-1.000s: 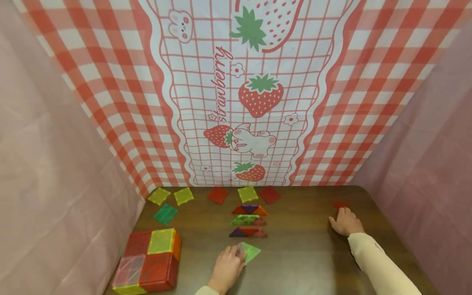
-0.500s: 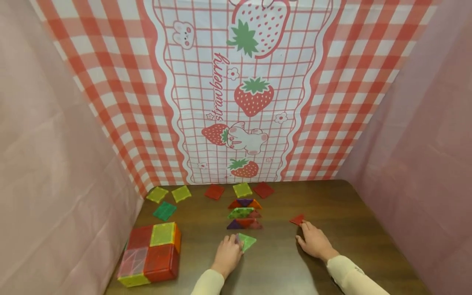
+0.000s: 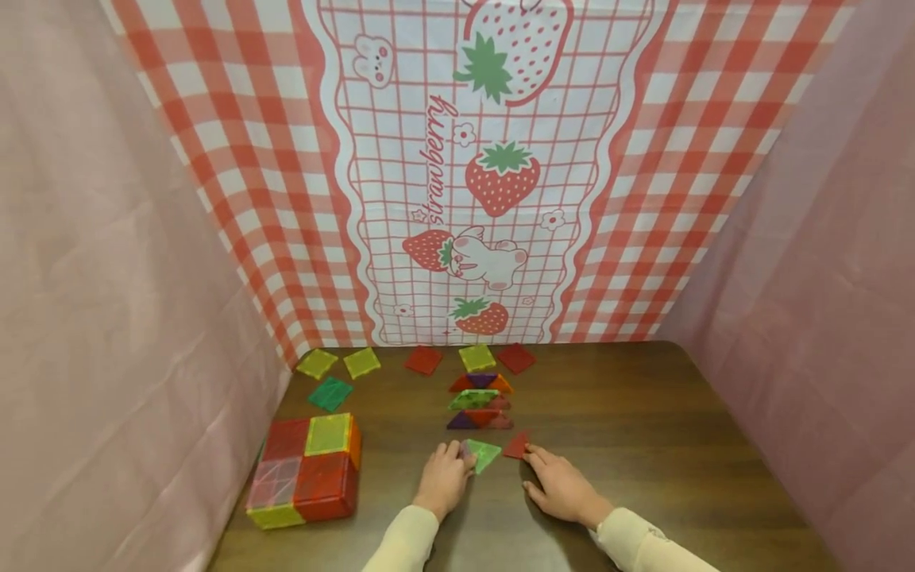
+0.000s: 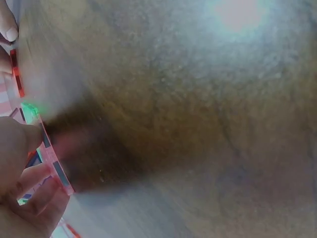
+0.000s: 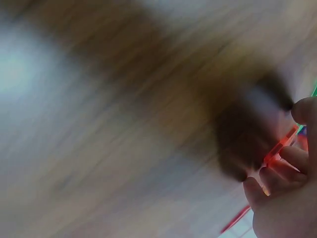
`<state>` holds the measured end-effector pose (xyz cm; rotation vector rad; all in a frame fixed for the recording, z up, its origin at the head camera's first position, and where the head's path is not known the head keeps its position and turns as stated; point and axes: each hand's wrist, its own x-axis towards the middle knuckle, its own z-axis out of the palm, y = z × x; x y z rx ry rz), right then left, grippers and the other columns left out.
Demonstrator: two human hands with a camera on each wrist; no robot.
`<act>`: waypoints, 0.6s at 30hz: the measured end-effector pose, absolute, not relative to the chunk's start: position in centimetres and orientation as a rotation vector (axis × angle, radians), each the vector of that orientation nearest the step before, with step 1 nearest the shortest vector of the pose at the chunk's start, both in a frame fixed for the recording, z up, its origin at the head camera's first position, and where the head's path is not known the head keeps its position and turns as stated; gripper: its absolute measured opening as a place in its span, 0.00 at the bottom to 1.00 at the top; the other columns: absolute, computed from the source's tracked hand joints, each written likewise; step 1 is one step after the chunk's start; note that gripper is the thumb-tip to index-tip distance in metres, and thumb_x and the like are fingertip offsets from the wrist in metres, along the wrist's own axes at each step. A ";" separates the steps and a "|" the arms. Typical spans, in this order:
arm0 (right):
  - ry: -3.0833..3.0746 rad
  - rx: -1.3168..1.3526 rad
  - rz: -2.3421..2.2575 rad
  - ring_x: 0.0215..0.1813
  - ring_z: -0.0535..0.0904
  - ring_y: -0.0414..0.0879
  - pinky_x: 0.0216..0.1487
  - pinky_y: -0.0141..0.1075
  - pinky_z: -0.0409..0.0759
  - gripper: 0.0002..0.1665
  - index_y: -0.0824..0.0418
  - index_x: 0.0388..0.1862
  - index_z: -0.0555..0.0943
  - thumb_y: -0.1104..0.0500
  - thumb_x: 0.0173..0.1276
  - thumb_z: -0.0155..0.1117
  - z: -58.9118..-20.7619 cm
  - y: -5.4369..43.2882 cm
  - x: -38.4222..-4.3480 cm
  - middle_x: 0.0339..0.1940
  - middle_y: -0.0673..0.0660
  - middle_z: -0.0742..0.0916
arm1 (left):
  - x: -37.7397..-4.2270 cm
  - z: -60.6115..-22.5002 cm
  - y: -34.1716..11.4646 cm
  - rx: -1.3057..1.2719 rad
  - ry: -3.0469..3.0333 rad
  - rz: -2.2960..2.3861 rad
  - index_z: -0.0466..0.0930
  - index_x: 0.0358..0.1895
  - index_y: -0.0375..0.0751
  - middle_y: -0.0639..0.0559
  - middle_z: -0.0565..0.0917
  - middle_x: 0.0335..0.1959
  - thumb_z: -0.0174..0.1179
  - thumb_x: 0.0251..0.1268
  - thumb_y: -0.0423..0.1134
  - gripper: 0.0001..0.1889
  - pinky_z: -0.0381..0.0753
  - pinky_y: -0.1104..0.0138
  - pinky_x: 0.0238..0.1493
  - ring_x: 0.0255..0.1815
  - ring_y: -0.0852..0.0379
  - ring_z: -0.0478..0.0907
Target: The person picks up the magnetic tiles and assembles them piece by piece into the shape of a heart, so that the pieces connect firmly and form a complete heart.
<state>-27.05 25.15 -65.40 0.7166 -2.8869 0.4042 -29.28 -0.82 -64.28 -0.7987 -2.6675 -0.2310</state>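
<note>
Near the front middle, my left hand grips a translucent pink triangle magnetic tile, its thumb and fingers at the tile's edge. A light green triangle tile adjoins it on the right. My right hand has its fingertips on a red triangle tile, with the thumb spread away from it. A small gap lies between the red and green tiles. Just beyond stand three rows of joined triangle tiles: purple and red, green and red, and orange and purple.
A block of square tiles, red, yellow and pink, stands at the left. Flat squares lie along the back: yellow, red and others, with a teal one nearer. A strawberry-print cloth hangs behind the table.
My right hand has slid the red triangle tile from the far right leftward, close to the green one. My left hand stays on the pink tile. The head view has shifted slightly.
</note>
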 end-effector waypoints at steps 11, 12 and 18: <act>-2.700 0.944 0.502 0.53 0.86 0.51 0.51 0.47 0.85 0.20 0.60 0.56 0.82 0.56 0.66 0.71 -65.6 23.0 -27.6 0.58 0.59 0.85 | -29.7 -64.2 -1.0 -0.820 -2.687 -0.362 0.89 0.45 0.54 0.50 0.77 0.40 0.68 0.63 0.44 0.08 0.80 0.62 0.38 0.38 0.52 0.73; -2.712 0.916 0.517 0.54 0.85 0.52 0.52 0.47 0.85 0.21 0.60 0.56 0.81 0.56 0.66 0.71 -65.6 23.0 -27.6 0.58 0.59 0.84 | -29.8 -64.1 -1.0 -0.821 -2.697 -0.405 0.90 0.45 0.52 0.50 0.78 0.41 0.68 0.64 0.43 0.08 0.80 0.62 0.39 0.39 0.52 0.73; -2.829 0.629 0.531 0.57 0.80 0.59 0.54 0.56 0.78 0.27 0.65 0.59 0.81 0.51 0.67 0.70 -65.2 22.2 -27.7 0.57 0.63 0.83 | -30.0 -64.1 -1.6 -0.667 -2.791 -0.646 0.84 0.54 0.36 0.43 0.81 0.47 0.69 0.64 0.41 0.18 0.81 0.55 0.51 0.48 0.45 0.78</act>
